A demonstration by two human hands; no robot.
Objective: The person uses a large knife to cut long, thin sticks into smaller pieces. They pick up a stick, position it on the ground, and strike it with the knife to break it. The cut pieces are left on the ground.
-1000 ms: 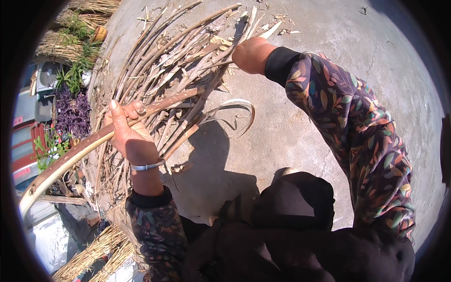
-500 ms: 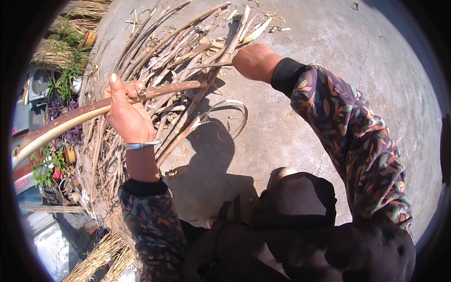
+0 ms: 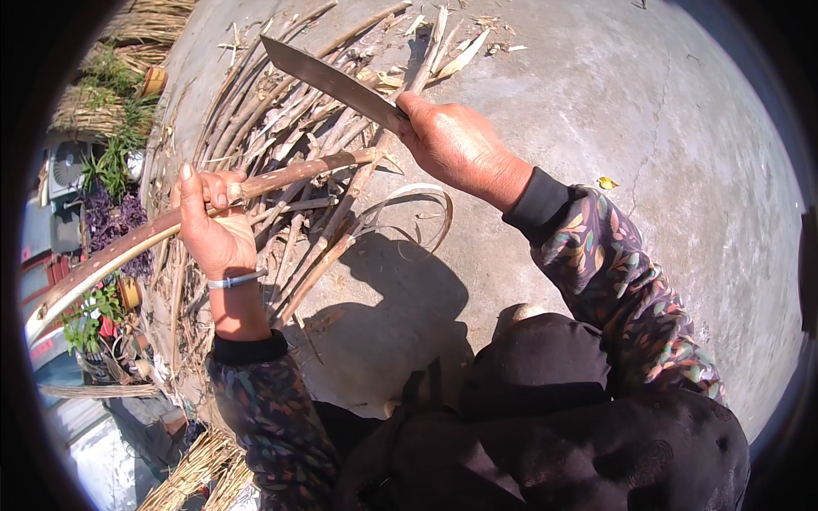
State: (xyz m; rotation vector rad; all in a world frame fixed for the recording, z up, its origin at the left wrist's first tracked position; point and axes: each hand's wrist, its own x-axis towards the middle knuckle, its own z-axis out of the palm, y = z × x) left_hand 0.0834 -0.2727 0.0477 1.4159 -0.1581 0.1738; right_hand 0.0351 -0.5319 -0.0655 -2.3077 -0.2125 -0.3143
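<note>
My left hand [image 3: 211, 223] is wrapped round a thick brown branch [image 3: 285, 176], its thumb pointing up. Pale wood shows along the branch's lower side toward its left end [image 3: 53, 308]. The branch's right end lies over the sticks on the ground. In my right hand [image 3: 456, 145] is a cleaver-like knife [image 3: 328, 81] with a broad dark blade. Its blade is raised above the stick pile, pointing to the upper left and apart from the branch; the handle is hidden in my fist.
A pile of cut sticks [image 3: 247, 119] covers the concrete floor [image 3: 545, 85] at left. A curled bark strip [image 3: 447, 217] lies near my shadow. Potted plants [image 3: 85, 328], an air-conditioner unit [image 3: 66, 169] and straw bundles [image 3: 192, 473] stand along the left side. A yellow leaf [image 3: 607, 182] lies to the right.
The knife has risen and turned, so its broad blade now shows. My right hand has moved down and slightly left. My left hand and the branch have shifted slightly down and left.
</note>
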